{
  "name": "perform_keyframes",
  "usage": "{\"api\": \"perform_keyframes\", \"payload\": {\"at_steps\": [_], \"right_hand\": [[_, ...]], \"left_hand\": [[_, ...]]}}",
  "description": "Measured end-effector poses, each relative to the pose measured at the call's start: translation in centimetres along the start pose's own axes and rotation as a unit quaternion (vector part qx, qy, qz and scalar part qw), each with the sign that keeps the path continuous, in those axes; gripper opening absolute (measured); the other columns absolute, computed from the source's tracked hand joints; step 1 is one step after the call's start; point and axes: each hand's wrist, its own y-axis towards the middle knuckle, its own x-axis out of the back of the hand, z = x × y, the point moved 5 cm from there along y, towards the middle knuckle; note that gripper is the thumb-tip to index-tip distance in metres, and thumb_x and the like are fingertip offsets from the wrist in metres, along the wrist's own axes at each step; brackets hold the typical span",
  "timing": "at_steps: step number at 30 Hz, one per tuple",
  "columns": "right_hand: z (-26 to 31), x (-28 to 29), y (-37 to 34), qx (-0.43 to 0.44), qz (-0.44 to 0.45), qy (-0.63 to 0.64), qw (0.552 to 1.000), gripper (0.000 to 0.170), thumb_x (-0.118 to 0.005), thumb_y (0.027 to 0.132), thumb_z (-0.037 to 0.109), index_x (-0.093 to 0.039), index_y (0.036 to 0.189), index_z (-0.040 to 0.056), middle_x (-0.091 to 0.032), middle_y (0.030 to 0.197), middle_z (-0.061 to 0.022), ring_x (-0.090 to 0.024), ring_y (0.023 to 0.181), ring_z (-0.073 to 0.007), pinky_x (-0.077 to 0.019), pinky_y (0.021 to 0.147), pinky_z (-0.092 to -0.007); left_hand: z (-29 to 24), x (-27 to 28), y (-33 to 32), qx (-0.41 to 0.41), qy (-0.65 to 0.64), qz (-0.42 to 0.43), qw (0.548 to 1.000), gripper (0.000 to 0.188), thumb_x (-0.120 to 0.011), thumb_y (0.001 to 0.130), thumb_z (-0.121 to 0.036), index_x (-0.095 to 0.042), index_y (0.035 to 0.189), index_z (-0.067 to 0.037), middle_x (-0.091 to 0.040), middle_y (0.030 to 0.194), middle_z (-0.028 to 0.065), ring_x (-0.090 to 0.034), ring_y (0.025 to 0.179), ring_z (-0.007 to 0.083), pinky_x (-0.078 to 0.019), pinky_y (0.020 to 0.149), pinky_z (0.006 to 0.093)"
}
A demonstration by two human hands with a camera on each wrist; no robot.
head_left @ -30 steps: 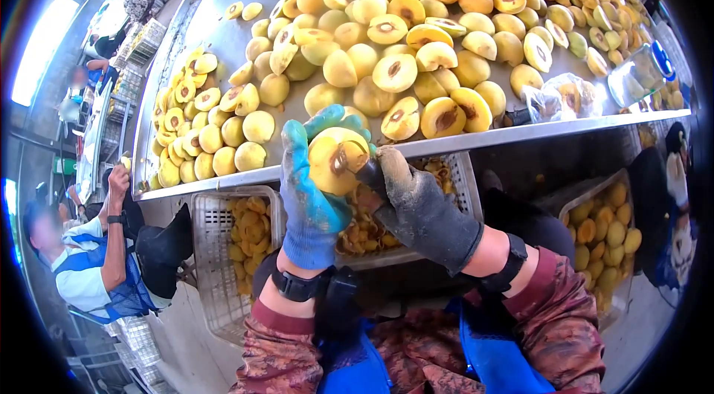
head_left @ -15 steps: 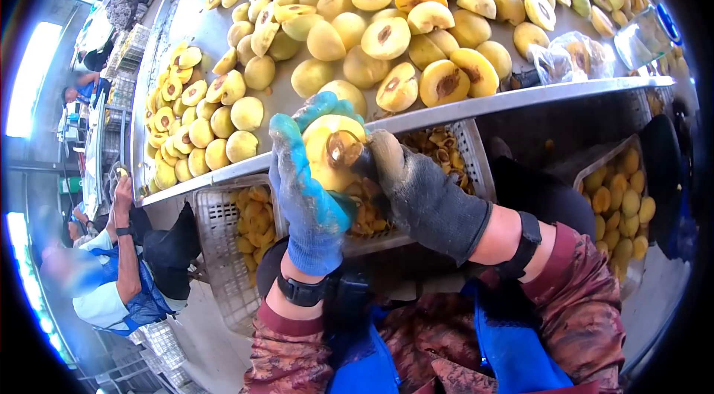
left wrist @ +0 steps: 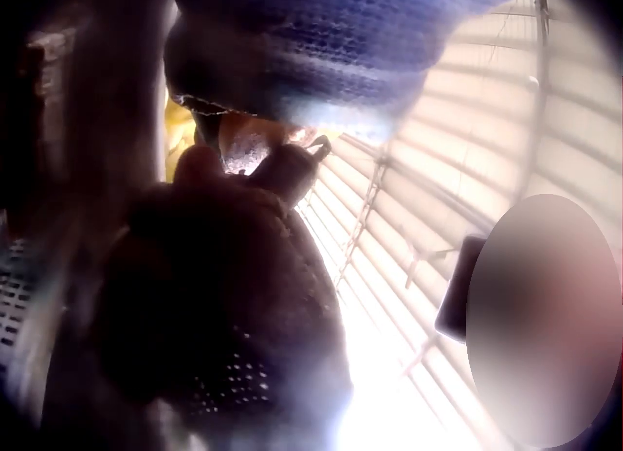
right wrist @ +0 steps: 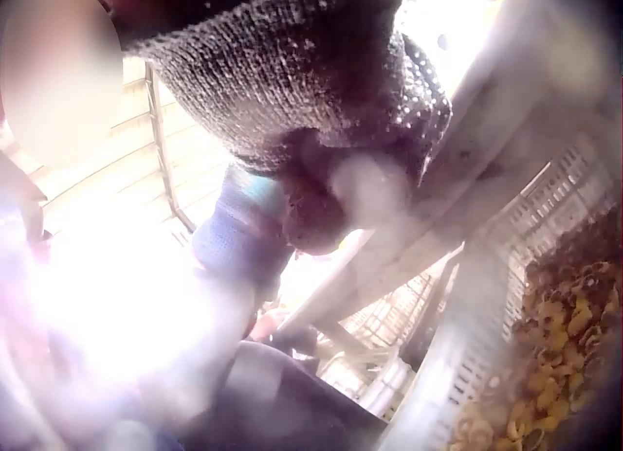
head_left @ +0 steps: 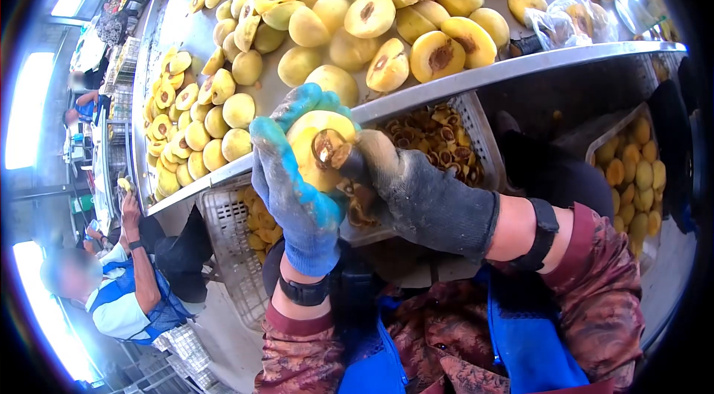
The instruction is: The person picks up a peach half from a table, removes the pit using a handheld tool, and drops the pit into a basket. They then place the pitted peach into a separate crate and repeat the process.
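Note:
In the head view the left hand, in a blue and teal glove, grips a yellow halved fruit with its cut face and brown centre turned toward the right hand. The right hand, in a dark grey glove, holds a dark tool against that brown centre, its thumb beside the fruit. The tool's shape is mostly hidden by the fingers. From the left wrist view, the dark-gloved right hand shows beneath the blue glove. The right wrist view has the grey glove in front of the blue one.
Many halved fruits lie on a metal table. A plastic bag and a clear container stand near its edge. Below are crates of scraps and of fruit. Another person sits at left.
The head view has shifted, so the table sits higher in it. Both hands remain together around the same fruit, and more of its brown centre shows beside the dark tool.

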Motion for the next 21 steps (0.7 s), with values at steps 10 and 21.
{"api": "perform_keyframes", "payload": {"at_steps": [10, 21], "right_hand": [[0.6, 0.7, -0.4, -0.161, 0.059, 0.188, 0.967, 0.048, -0.060, 0.086, 0.004, -0.039, 0.129, 0.0015, -0.061, 0.079, -0.0139, -0.063, 0.056, -0.0232, -0.0511, 0.050, -0.0336], [0.0, 0.2, -1.6, -0.196, 0.109, 0.257, 0.940, 0.057, -0.060, 0.089, 0.006, -0.032, 0.138, 0.0024, -0.059, 0.076, -0.0071, -0.059, 0.052, -0.0109, -0.0496, 0.045, -0.0256]], "left_hand": [[0.7, -0.3, 1.3, 0.177, -0.139, 0.097, 0.970, 0.048, -0.044, 0.101, -0.038, -0.057, 0.114, 0.006, -0.065, 0.106, 0.0175, -0.066, 0.091, 0.0258, -0.0550, 0.082, 0.0367], [0.9, -0.9, 1.1, 0.152, -0.067, 0.180, 0.970, 0.048, -0.061, 0.093, -0.036, -0.058, 0.115, 0.007, -0.064, 0.108, 0.0217, -0.067, 0.093, 0.0287, -0.0572, 0.081, 0.0411]]}}
